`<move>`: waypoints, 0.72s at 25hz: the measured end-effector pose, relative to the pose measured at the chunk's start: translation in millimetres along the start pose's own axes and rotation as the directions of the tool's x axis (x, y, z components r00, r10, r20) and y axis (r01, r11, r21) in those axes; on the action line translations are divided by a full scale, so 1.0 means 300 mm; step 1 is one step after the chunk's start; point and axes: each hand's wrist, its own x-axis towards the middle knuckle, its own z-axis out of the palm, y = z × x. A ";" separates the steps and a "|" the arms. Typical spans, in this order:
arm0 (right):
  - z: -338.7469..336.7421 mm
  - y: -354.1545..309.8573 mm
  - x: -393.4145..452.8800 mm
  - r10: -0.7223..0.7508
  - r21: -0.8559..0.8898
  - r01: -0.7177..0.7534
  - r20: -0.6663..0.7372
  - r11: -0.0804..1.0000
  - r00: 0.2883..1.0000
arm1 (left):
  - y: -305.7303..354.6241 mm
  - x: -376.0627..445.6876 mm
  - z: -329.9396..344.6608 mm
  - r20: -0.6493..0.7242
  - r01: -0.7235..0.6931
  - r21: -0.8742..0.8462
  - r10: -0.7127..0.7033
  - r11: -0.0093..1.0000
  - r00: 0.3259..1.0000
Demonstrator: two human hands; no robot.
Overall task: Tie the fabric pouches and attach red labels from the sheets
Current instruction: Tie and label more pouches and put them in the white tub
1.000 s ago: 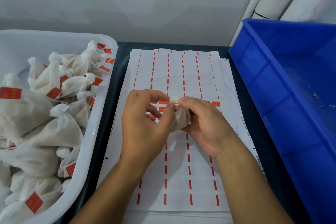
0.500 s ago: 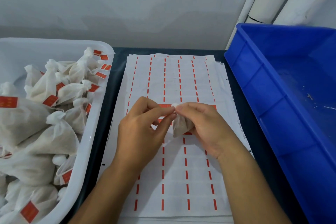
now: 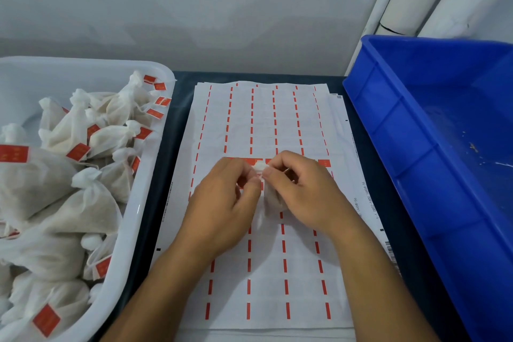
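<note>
- White fabric pouch [image 3: 273, 197] sits between both hands, over the middle of the label sheet [image 3: 266, 258]; whether it touches the sheet can't be told.
- Pouch neck [image 3: 259, 166] sticks up just above the fingertips, bunched into a small tuft; body hangs below, mostly hidden behind the right palm.
- Left hand [image 3: 222, 208]: fingers curled, thumb and index pinching at the neck from the left side.
- Right hand [image 3: 302, 191]: fingers curled round the pouch's upper part, thumb tip against the neck, meeting the left fingertips.
- Both pinches are narrow and touch at the neck; no gap visible between the two hands there.
- Row of red labels [image 3: 324, 163] on the sheet runs just behind the hands, partly hidden by them.
- Sheet lies on top of a stack, on a dark table [image 3: 402, 230].
- White tub [image 3: 133, 219] at left holds many tied pouches [image 3: 91, 203] with red labels stuck on.
- Blue bin [image 3: 416, 161] at right, just beside the sheets.
</note>
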 end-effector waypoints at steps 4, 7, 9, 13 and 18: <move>0.006 -0.002 -0.002 -0.098 0.048 0.100 -0.035 0.994 0.995 | 0.025 0.006 -0.019 0.192 0.302 -0.431 -0.240 0.850 0.951; 0.008 -0.007 -0.005 -0.133 0.079 0.139 -0.076 0.987 0.988 | 0.042 0.009 -0.041 0.329 0.454 -0.650 -0.313 0.610 0.891; 0.007 -0.010 -0.011 -0.167 0.099 0.173 -0.065 0.980 0.984 | 0.046 0.010 -0.058 0.395 0.493 -0.772 -0.305 0.402 0.867; 0.002 -0.013 -0.017 -0.236 0.006 0.236 -0.049 0.972 0.971 | 0.054 0.010 -0.079 0.385 0.436 -0.882 -0.259 0.179 0.886; 0.019 -0.006 -0.008 -0.270 -0.163 0.261 -0.038 0.951 0.962 | 0.055 0.013 -0.086 0.283 0.324 -0.936 -0.251 0.138 0.926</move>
